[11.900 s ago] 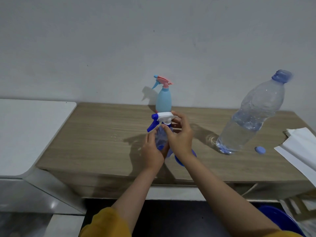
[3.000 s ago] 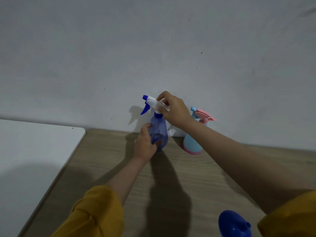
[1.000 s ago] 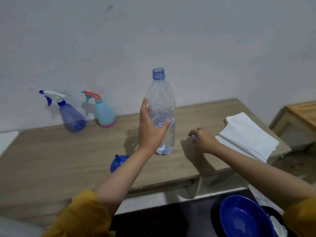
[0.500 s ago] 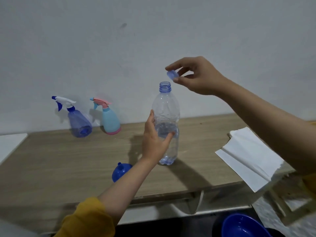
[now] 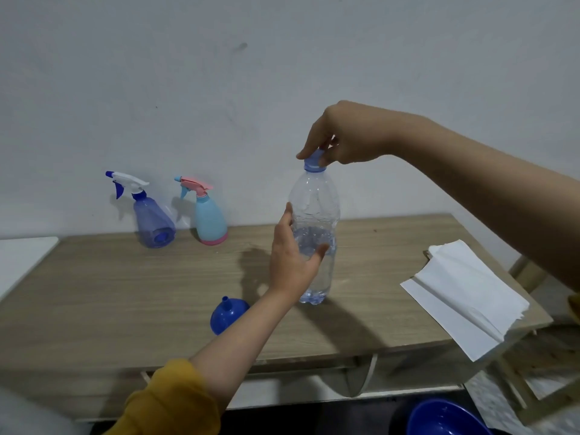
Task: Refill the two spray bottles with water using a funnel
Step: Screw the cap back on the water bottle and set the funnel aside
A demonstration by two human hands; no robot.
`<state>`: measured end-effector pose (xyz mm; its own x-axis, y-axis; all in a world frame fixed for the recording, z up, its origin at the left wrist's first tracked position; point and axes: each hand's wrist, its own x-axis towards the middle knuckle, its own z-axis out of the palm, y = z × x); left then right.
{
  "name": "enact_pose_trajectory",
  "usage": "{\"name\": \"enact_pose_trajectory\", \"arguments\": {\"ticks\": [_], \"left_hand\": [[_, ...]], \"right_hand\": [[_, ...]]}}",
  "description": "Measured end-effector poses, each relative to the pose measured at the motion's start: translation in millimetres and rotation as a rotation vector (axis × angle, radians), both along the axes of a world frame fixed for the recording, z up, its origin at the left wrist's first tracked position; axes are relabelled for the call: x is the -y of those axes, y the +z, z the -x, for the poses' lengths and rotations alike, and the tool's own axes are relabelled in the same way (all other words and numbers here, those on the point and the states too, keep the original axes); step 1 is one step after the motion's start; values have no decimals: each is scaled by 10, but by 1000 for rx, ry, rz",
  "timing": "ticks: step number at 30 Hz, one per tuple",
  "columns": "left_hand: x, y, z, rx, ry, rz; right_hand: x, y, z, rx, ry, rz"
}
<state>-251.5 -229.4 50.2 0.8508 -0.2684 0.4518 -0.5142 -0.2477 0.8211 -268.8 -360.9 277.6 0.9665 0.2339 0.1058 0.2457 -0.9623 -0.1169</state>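
Note:
A clear plastic water bottle (image 5: pixel 315 211) stands upright on the wooden table (image 5: pixel 125 293), holding a little water. My left hand (image 5: pixel 293 262) grips its middle. My right hand (image 5: pixel 345 139) pinches the blue cap (image 5: pixel 314 161), which sits on the bottle's neck. Against the wall at the back left stand two spray bottles with their trigger heads on: a purple-blue one (image 5: pixel 150 221) and a light blue one with a pink trigger (image 5: pixel 208 221). A blue funnel (image 5: pixel 227 315) lies upside down near the front edge, partly behind my left forearm.
A stack of white paper towels (image 5: pixel 464 296) lies at the table's right end, overhanging the edge. A blue basin (image 5: pixel 445 419) sits on the floor at the bottom right. A white surface (image 5: pixel 22 262) adjoins the table on the left.
My right hand has brought the blue cap down from above the bottle onto its neck. My left hand keeps its hold on the bottle.

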Motion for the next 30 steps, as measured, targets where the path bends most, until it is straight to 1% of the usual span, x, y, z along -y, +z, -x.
{"name": "enact_pose_trajectory", "arguments": {"ticks": [4,12,14,17,19,23,26,30], "left_hand": [[3,-5,1,-10,2,-3],[-19,5,-31,-3,-1,-39],[-6,1,-24,-1,11,-43],[13,-2,-8,-1,31,-42],[16,-7,-13,15,38,-41],[17,-12,-20,32,54,-36],[41,-11,-4,35,79,-26],[79,-25,7,66,108,-42]], "right_hand": [[-66,-39,-23,37,-33,67],[-145,-152,-91,63,-92,114],[-147,-101,-71,34,-83,134],[-123,47,-25,-66,-34,174],[-99,84,-29,-84,-10,173],[-111,17,-96,-49,-15,195],[-119,-73,-152,-21,-75,216],[-126,-189,-143,58,-172,147]]}}
